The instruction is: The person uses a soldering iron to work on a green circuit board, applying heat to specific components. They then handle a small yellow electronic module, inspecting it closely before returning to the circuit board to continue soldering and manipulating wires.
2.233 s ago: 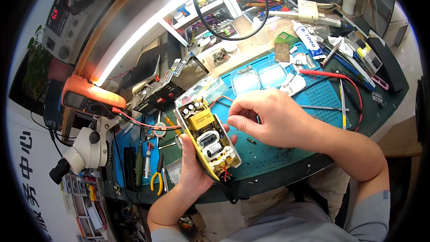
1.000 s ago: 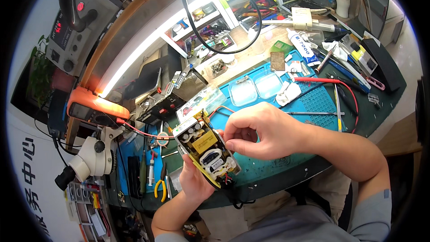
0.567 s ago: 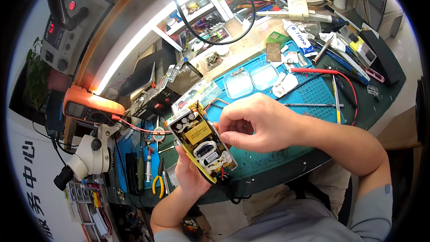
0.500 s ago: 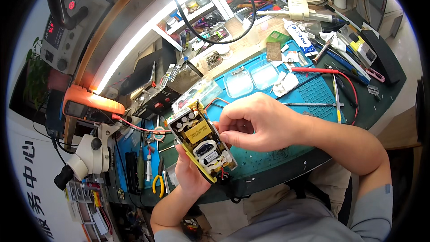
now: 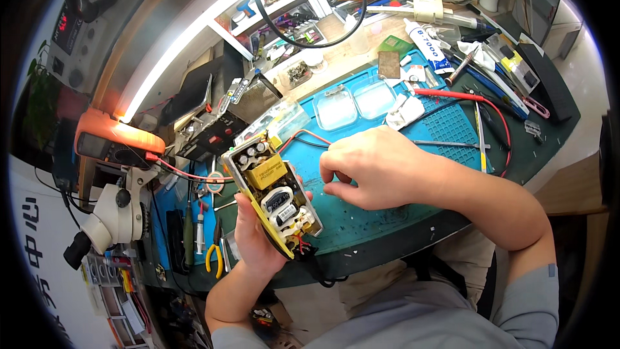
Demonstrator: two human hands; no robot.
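My left hand (image 5: 255,229) is closed around a power supply board (image 5: 267,173) in an open metal housing, keeping it tilted above the bench. The board carries a yellow-wrapped transformer, round capacitors and dark cylindrical parts bedded in white glue. Red and black wires run off its upper end, and more short red wires show at its lower end. Just right of the board, over the blue mat (image 5: 413,210), hovers my right hand (image 5: 371,168). Its fingers are curled in toward the thumb, apart from the housing; whatever they may pinch is hidden.
An orange multimeter (image 5: 119,136) stands at the left, above a white microscope (image 5: 116,220). Yellow-handled pliers (image 5: 214,262) and a syringe (image 5: 200,232) lie nearby. A clear plastic case (image 5: 336,108), a glue tube (image 5: 426,44) and a red probe (image 5: 445,94) lie farther back.
My right hand has drawn slightly away from the board's right side, leaving a wider gap. My left hand keeps its grip on the board. The whole view has shifted a little.
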